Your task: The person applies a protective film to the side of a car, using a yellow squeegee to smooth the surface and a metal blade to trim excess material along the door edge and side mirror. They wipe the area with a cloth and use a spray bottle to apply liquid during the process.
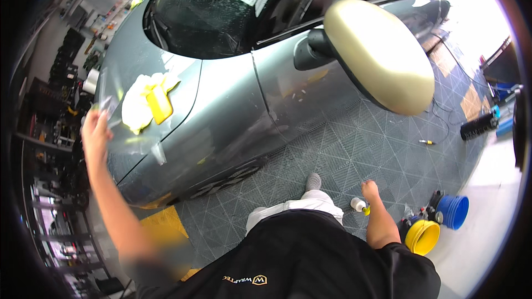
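My left hand (96,128) is raised over the grey car's hood (183,86), fingers pinched on a thin clear film (106,102). A pale yellow cloth (136,108) lies crumpled on the hood to the right of that hand, with a yellow block-like pad (159,105) on it. Lower on the fender edge sits a small clear scrap (159,154). My right hand (370,189) hangs low at my side with its fingers curled. Beside its wrist shows a white bottle (358,205) with a yellow top; whether it touches the hand I cannot tell.
A pale gold side mirror (382,55) juts out from the car door. Blue (453,212) and yellow (423,238) buckets stand on the right. A cable with a yellow end (426,142) lies on the grey tiled floor (343,149). Dark shelving (50,188) lines the left.
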Demonstrator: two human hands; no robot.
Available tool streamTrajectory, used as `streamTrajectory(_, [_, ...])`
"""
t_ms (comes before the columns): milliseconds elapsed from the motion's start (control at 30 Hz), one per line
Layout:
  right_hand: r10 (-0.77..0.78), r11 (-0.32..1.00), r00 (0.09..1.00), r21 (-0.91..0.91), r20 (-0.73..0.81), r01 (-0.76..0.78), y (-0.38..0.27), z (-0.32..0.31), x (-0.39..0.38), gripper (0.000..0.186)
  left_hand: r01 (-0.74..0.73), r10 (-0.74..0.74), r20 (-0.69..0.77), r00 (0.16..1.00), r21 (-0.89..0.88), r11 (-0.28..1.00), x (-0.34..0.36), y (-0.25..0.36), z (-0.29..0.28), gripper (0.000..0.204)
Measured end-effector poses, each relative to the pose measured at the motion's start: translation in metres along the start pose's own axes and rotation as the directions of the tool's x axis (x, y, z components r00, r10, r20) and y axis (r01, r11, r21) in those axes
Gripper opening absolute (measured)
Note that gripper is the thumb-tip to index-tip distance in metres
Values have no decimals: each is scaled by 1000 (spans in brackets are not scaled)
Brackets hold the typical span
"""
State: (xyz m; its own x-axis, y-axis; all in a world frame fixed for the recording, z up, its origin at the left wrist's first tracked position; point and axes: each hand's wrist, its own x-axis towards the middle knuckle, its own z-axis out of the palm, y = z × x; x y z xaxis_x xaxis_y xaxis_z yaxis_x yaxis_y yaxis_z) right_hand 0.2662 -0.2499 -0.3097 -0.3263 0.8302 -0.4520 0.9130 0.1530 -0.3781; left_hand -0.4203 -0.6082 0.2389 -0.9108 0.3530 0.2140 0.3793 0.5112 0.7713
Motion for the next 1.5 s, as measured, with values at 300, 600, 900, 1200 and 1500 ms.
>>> streamTrajectory(300, [51,864,992,504,-117,15,-160,-12,-100,29,667,-495,818,292,197,719,-283,-157,38,12])
streamTrajectory(600, [-505,522,859,822,86,225,-256,23,-281,65,770,-55,954,295,-203,605,-398,-111,240,13])
streamTrajectory(900, [-149,689,977,693,-150,211,-113,-17,-271,23,535,-57,957,285,-109,838,-429,-73,310,15])
streamTrajectory(1200, [583,590,812,704,-34,-394,253,-58,-369,22,-349,-179,896,407,334,876,-524,-217,478,28])
streamTrajectory(1500, [813,533,572,535,-109,-656,446,-31,-296,27,-24,-639,586,498,747,665,-596,-397,688,53])
